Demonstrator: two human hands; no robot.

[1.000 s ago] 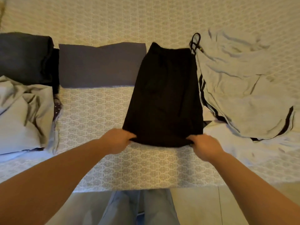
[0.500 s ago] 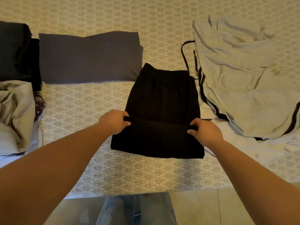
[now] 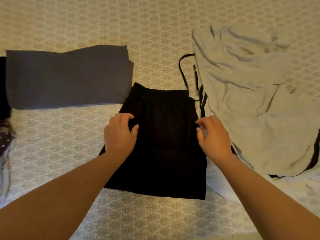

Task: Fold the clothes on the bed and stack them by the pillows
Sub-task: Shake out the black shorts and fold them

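Note:
A black garment [image 3: 162, 144] lies folded in half on the patterned bedspread [image 3: 57, 144], its waistband at the far end. My left hand [image 3: 120, 135] rests on its left edge, fingers loosely bent and thumb apart. At the right edge my right hand [image 3: 213, 137] hovers with relaxed, spread fingers, gripping nothing. A folded dark grey garment [image 3: 67, 78] lies flat to the far left of the black one.
A crumpled pale grey garment [image 3: 256, 101] with black trim and black drawstrings [image 3: 183, 73] is heaped on the right. Dark and dotted fabric [image 3: 5, 132] shows at the left edge. White cloth [image 3: 294, 189] lies under the pile near the bed's front edge.
Both hands carried the black garment's lower hem up over its upper half and let go of it. The view has shifted left and closer.

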